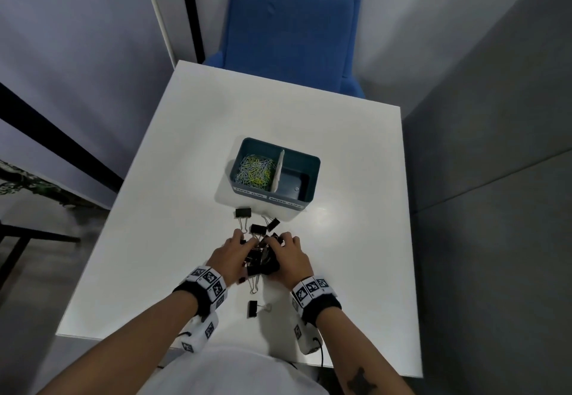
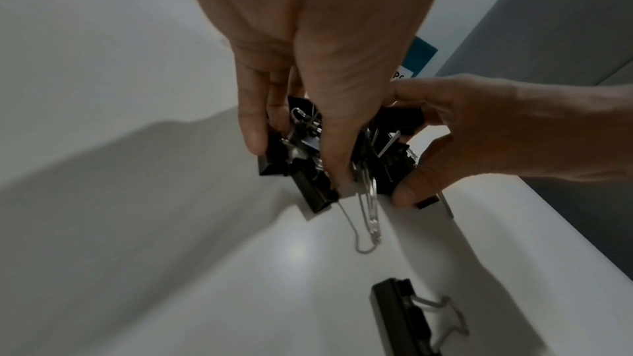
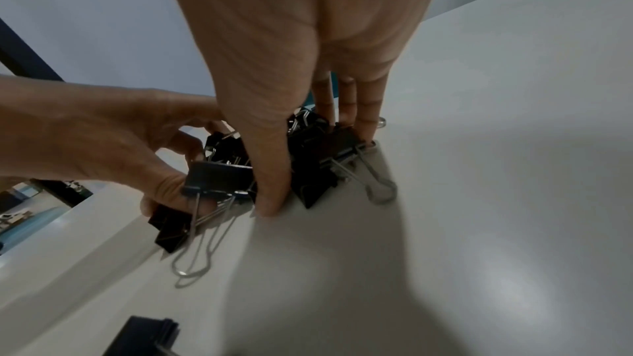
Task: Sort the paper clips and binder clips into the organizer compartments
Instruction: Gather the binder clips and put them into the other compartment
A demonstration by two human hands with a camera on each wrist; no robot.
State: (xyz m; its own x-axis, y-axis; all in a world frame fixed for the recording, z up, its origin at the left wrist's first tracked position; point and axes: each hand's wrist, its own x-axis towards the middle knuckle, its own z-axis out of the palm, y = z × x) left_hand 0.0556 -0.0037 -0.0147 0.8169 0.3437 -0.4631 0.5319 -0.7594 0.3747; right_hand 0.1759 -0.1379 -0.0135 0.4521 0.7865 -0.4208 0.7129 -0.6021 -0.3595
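A teal two-compartment organizer [image 1: 312, 184] stands mid-table. Its left compartment holds coloured paper clips [image 1: 255, 169]; the right one shows a bare floor. A heap of black binder clips [image 1: 261, 260] lies on the white table between both hands. My left hand [image 1: 230, 255] grips the heap from the left, its fingers and thumb [image 2: 337, 150] curled round the clips [image 2: 308, 172]. My right hand [image 1: 289, 257] grips it from the right, with the thumb [image 3: 272, 172] and fingers pinching clips [image 3: 318, 169]. Three loose binder clips [image 1: 243, 212] lie just before the organizer. One more [image 1: 252, 308] lies near the wrists.
The white table [image 1: 154, 209] has free surface on both sides of the heap. A blue chair [image 1: 294, 29] stands beyond the far edge. Grey walls flank the table, and the near edge sits close to my body.
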